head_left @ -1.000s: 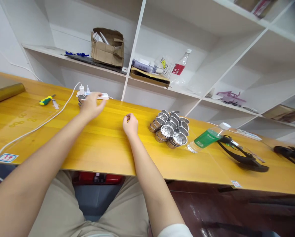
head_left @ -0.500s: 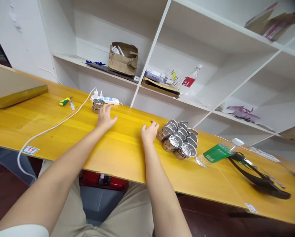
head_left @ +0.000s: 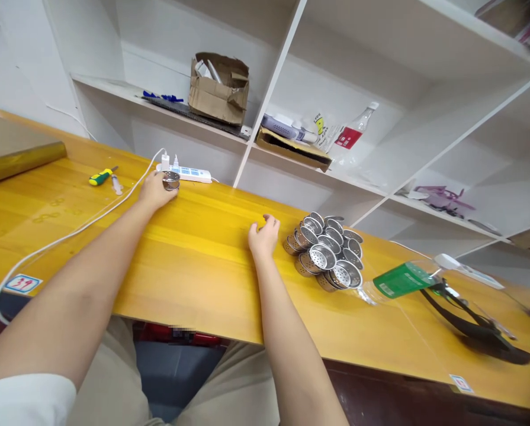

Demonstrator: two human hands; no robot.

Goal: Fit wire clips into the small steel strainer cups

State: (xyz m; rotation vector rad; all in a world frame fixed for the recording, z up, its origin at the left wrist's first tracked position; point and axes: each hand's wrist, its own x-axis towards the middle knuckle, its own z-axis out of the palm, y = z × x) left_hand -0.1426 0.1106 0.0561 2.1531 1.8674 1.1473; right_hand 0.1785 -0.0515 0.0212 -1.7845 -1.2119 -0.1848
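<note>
My left hand (head_left: 155, 190) is wrapped around the left side of a small stack of perforated metal cups (head_left: 171, 180), which stands at the back of the yellow table, in front of the power strip. The hand covers part of the stack. Near the middle, my right hand (head_left: 265, 236) hovers with its fingers apart and nothing in it. Just to its right is a cluster of several stacked metal cups (head_left: 322, 257), their rims facing up and tilted toward me.
A green-labelled bottle (head_left: 402, 280) and a black strap-like object (head_left: 473, 331) lie right of the cups. A white power strip (head_left: 193, 174), a cable, a screwdriver (head_left: 101, 176) and a syringe (head_left: 116, 185) are at the back left. Shelves rise behind the table (head_left: 193, 284).
My left hand has moved left and closed around the small stack of cups. My right hand stays near the cluster, still open. The camera view has shifted slightly.
</note>
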